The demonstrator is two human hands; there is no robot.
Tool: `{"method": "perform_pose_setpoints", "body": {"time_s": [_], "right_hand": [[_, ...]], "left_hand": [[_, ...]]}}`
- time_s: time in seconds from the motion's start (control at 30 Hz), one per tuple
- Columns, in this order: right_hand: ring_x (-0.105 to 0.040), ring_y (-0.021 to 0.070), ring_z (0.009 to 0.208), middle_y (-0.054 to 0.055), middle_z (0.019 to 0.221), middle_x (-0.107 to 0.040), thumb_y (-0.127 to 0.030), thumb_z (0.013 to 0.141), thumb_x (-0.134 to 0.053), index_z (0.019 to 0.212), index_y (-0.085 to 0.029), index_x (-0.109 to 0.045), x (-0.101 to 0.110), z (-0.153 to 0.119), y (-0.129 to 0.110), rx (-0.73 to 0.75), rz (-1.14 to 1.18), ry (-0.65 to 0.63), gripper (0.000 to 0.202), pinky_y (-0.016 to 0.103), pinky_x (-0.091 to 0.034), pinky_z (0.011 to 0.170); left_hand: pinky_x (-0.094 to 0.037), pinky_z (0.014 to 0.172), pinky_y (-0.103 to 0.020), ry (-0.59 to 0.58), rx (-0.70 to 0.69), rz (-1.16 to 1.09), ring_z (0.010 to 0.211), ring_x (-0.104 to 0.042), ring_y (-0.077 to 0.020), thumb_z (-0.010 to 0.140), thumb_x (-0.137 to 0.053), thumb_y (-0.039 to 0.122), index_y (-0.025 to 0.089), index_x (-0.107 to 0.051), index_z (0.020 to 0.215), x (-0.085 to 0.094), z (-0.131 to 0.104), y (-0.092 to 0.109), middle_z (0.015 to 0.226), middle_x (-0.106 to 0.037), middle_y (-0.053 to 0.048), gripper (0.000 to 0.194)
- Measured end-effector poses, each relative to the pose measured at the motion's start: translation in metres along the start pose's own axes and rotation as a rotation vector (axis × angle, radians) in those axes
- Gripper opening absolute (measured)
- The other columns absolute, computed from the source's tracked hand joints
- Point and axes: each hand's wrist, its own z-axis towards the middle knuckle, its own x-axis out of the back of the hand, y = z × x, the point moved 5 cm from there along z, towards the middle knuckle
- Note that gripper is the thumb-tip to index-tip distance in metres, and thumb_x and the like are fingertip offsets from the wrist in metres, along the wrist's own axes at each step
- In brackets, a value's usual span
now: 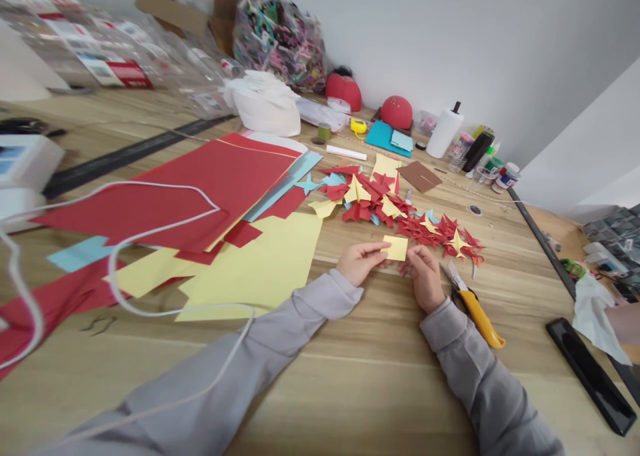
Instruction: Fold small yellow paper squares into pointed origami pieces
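Left hand (361, 263) pinches a yellow paper piece (398, 249) above a wooden table (350, 393).
White cord (112, 276) crosses the left sleeve (295, 323); a utility knife (481, 317) lies beside the right cuff (443, 324). Right hand (425, 279) bunches its fingers at the paper's right edge, grip unclear; paper faces the viewer, long axis uncertain. Beyond: folded paper stars (357, 190), 2 red domes (397, 113).

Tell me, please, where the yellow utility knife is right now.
In the head view, the yellow utility knife lies on the wooden table just right of the right hand, on the near side of the red paper stars.
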Motion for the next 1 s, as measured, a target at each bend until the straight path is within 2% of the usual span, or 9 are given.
{"method": "perform_pose_setpoints", "body": {"time_s": [0.13,0.27,0.53,0.73,0.93,1.0], "right_hand": [[-0.051,0.0097,0.048,-0.003,0.06,-0.056,-0.035,0.075,-0.058,0.075,-0.02,-0.051,-0.0014,-0.0011,-0.0025,0.006,0.016,-0.012,0.017,0.023,-0.04,0.048],[-0.051,0.0095,0.049,-0.003,0.061,-0.057,-0.034,0.074,-0.059,0.078,-0.02,-0.051,-0.004,-0.0011,-0.0032,0.015,-0.002,-0.04,0.017,0.023,-0.04,0.048],[-0.051,0.0097,0.05,-0.003,0.062,-0.056,-0.036,0.075,-0.057,0.08,-0.02,-0.049,-0.0043,-0.0017,-0.0034,0.018,-0.036,-0.039,0.018,0.023,-0.04,0.048],[-0.05,0.0097,0.051,-0.005,0.065,-0.056,-0.025,0.068,-0.062,0.09,-0.025,-0.046,-0.0056,-0.0025,-0.0069,0.055,0.0,-0.029,0.028,0.022,-0.039,0.047],[-0.045,0.009,0.05,-0.006,0.055,-0.049,-0.021,0.067,-0.062,0.079,-0.021,-0.058,-0.0083,-0.0038,-0.0056,0.069,-0.144,-0.095,0.013,0.023,-0.035,0.05],[-0.044,0.0092,0.049,-0.005,0.055,-0.049,-0.021,0.066,-0.063,0.079,-0.022,-0.059,-0.0069,-0.0034,-0.0047,0.06,-0.135,-0.073,0.013,0.024,-0.035,0.049]], "left_hand": [[-0.05,0.077,-0.035,0.023,-0.005,-0.049,0.075,-0.064,-0.0186,0.042,-0.081,0.026,0.012,-0.069,0.087,0.0004,0.0001,0.0026,0.08,-0.071,-0.008,0.049],[-0.048,0.083,-0.037,0.035,-0.009,-0.051,0.079,-0.064,-0.0193,0.04,-0.082,0.025,0.011,-0.069,0.085,0.0006,0.0,0.0028,0.082,-0.071,-0.009,0.049],[-0.051,0.068,-0.033,0.029,0.017,-0.049,0.055,-0.06,-0.0127,0.043,-0.08,0.035,0.01,-0.069,0.086,-0.0011,-0.0015,0.0049,0.063,-0.068,-0.005,0.051],[-0.051,0.063,-0.03,0.046,-0.002,-0.039,0.056,-0.06,-0.0133,0.045,-0.079,0.037,0.011,-0.07,0.08,-0.0007,-0.0006,0.0033,0.065,-0.068,-0.005,0.044],[-0.049,0.066,-0.028,-0.001,-0.08,0.081,0.065,-0.061,-0.0141,0.044,-0.079,0.026,0.013,-0.07,0.073,-0.0036,-0.004,0.0061,0.074,-0.069,-0.006,0.033],[-0.05,0.064,-0.028,-0.018,-0.062,0.017,0.064,-0.061,-0.0143,0.047,-0.078,0.026,0.013,-0.069,0.082,-0.0041,-0.0038,0.0058,0.079,-0.069,-0.006,0.039]]}}
